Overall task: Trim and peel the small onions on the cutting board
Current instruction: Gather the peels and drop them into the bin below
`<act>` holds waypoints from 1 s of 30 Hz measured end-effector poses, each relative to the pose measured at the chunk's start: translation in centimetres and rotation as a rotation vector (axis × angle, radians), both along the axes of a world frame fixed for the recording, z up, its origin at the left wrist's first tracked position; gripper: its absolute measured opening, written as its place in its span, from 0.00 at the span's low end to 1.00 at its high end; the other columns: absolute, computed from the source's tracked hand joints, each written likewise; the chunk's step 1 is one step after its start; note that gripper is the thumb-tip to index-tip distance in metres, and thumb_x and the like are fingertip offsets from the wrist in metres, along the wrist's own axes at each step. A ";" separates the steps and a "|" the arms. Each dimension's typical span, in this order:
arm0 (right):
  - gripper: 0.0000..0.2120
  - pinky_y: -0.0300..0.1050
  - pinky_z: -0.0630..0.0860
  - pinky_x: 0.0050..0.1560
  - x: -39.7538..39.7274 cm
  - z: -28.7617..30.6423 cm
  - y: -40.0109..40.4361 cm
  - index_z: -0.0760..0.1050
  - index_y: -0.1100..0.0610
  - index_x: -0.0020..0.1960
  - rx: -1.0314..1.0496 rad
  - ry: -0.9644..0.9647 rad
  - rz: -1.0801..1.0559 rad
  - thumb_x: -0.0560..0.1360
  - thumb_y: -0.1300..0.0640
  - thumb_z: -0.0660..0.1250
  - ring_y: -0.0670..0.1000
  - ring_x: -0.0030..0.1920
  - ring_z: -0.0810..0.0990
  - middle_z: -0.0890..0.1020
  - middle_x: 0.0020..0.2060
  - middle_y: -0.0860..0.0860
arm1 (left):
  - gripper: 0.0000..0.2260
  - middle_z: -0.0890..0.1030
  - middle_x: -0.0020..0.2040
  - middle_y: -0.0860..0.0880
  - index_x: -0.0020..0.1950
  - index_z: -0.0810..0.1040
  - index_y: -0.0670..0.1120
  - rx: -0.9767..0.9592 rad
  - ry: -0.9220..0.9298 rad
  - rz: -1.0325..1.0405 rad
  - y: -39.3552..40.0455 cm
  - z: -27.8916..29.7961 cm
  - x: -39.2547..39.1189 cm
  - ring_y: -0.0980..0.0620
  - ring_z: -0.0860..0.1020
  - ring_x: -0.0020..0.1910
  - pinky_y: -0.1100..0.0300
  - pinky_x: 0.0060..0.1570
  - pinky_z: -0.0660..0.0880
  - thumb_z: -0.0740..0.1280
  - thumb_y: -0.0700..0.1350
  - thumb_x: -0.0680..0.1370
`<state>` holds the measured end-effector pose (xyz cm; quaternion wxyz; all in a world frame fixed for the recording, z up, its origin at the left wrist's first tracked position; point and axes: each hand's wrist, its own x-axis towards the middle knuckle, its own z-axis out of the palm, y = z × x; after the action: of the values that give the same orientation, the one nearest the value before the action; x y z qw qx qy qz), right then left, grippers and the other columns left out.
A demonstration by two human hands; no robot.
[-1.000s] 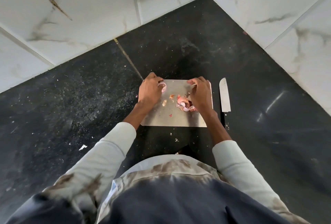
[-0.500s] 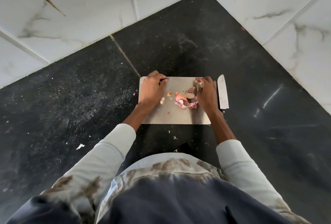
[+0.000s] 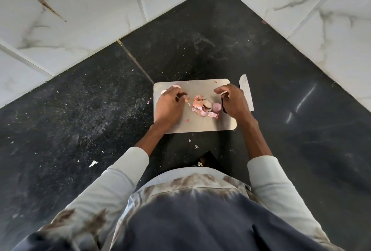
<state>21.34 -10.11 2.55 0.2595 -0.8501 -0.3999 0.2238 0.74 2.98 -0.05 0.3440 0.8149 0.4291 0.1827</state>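
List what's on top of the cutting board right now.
On the cutting board: a pile of onion skins, a peeled onion, both hands. Two pinkish pieces show past the left hand; anything under either palm is hidden.

Two hands are over the board: the left hand (image 3: 168, 104) at its 9 o'clock side, the right hand (image 3: 234, 104) at its 3 o'clock side. One metal cutting board (image 3: 200, 126) lies on one dark counter (image 3: 80, 114). One knife (image 3: 246, 92) lies just beside the board at 3 o'clock. Two peeled small onions (image 3: 176, 86) show at the board's 10 o'clock corner, partly hidden by the left hand. One heap of onion skins and trimmings (image 3: 204, 107) sits at the board's middle; its pieces are too many and too small to count.
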 end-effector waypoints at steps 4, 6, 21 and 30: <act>0.27 0.46 0.77 0.58 0.4 -0.3 -1.9 0.76 0.55 0.72 -0.219 0.147 0.053 0.75 0.59 0.80 0.55 0.58 0.79 0.75 0.61 0.52 | 0.11 0.85 0.54 0.46 0.60 0.82 0.43 0.042 0.054 0.147 -1.0 -0.1 -1.5 0.52 0.79 0.44 0.57 0.44 0.75 0.65 0.49 0.87; 0.38 0.51 0.77 0.66 -0.7 -0.9 -2.7 0.71 0.54 0.75 -0.264 0.190 0.064 0.70 0.55 0.85 0.54 0.61 0.77 0.71 0.66 0.54 | 0.08 0.85 0.54 0.46 0.60 0.82 0.43 0.023 0.071 0.142 -1.6 -0.8 -2.0 0.50 0.80 0.45 0.57 0.45 0.76 0.67 0.45 0.85; 0.47 0.59 0.75 0.72 -4.9 -2.4 -2.1 0.65 0.54 0.79 -0.092 0.160 -0.022 0.68 0.47 0.85 0.59 0.72 0.72 0.65 0.73 0.54 | 0.11 0.86 0.60 0.46 0.63 0.83 0.42 -0.070 -0.009 0.114 -2.5 -1.1 -0.4 0.48 0.85 0.56 0.52 0.59 0.83 0.69 0.37 0.82; 0.36 0.58 0.81 0.50 -9.1 -3.1 0.4 0.65 0.47 0.81 -0.045 -0.151 0.081 0.78 0.43 0.75 0.59 0.66 0.68 0.68 0.70 0.54 | 0.14 0.87 0.58 0.45 0.62 0.87 0.43 -0.191 0.001 0.012 -3.1 -1.1 0.7 0.48 0.86 0.52 0.58 0.57 0.82 0.64 0.35 0.83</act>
<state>12.25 -9.73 -0.52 0.2001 -0.8533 -0.4471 0.1785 1.41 -0.15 -1.15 0.4186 0.7760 0.4497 0.1426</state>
